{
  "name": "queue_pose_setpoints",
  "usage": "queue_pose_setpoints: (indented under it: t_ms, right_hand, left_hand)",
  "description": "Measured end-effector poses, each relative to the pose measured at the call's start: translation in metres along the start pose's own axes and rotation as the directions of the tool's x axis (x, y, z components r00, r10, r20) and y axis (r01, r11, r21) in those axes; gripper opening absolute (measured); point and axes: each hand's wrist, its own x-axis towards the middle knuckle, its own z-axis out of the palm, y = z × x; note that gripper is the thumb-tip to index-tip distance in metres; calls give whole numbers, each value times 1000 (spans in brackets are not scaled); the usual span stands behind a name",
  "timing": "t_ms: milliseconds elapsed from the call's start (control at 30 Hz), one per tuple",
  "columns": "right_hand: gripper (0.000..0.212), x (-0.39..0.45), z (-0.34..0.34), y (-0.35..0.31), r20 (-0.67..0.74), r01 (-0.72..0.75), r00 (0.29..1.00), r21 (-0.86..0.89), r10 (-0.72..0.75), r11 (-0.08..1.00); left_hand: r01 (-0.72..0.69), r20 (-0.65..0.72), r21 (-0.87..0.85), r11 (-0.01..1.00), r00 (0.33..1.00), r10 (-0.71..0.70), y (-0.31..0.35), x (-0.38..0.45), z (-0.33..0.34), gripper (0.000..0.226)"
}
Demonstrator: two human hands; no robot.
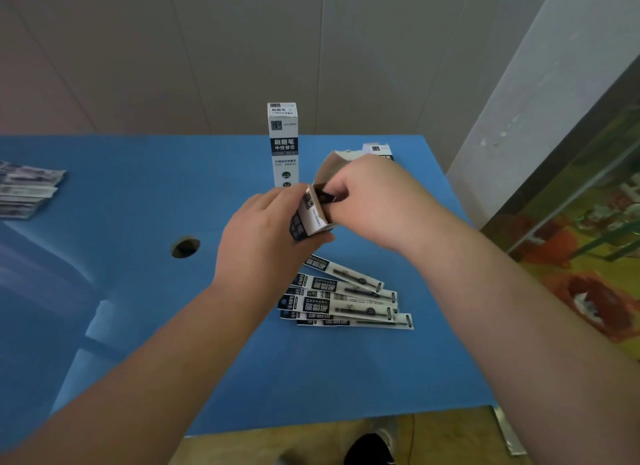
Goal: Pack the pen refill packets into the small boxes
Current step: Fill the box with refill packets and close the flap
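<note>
My left hand point(263, 229) grips a small white and dark box point(308, 215) above the middle of the blue table, its open end with the raised flap toward my right hand. My right hand point(367, 198) pinches the dark ends of refill packets point(325, 193) at the box's mouth. Below my hands, several flat refill packets point(346, 300) lie fanned out on the table. A closed box point(283, 144) stands upright just behind my hands. Another box point(379, 151) lies behind my right hand, mostly hidden.
The blue table point(138, 291) has a round hole point(186, 247) left of my hands. More packets point(26, 191) are stacked at its far left edge. A white wall panel stands at the right, and the table's front edge is near me, with a shoe below it.
</note>
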Motion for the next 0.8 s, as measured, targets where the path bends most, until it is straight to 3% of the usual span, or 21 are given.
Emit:
queue_pose_setpoints:
  t_ms: [267, 500, 600, 700, 800]
  right_hand:
    - [27, -6, -6, 3, 5, 29, 1000, 35, -29, 999]
    - [21, 1, 0, -3, 152, 37, 988, -149, -14, 988]
    - [22, 0, -2, 0, 72, 37, 997, -135, -28, 990]
    - [12, -1, 3, 6, -94, 88, 992, 63, -82, 994]
    - [15, -3, 10, 8, -147, 160, 980, 185, -134, 970]
  left_hand:
    - [-17, -2, 5, 1000, 1000, 17, -2, -1, 4, 47]
    - [0, 17, 2, 1000, 1000, 0, 0, -10, 11, 44]
    - [51, 43, -44, 998, 998, -50, 1, -10, 9, 47]
    - [184, 74, -154, 971, 982, -174, -5, -6, 6, 46]
    - [264, 84, -207, 942, 964, -252, -13, -6, 2, 46]
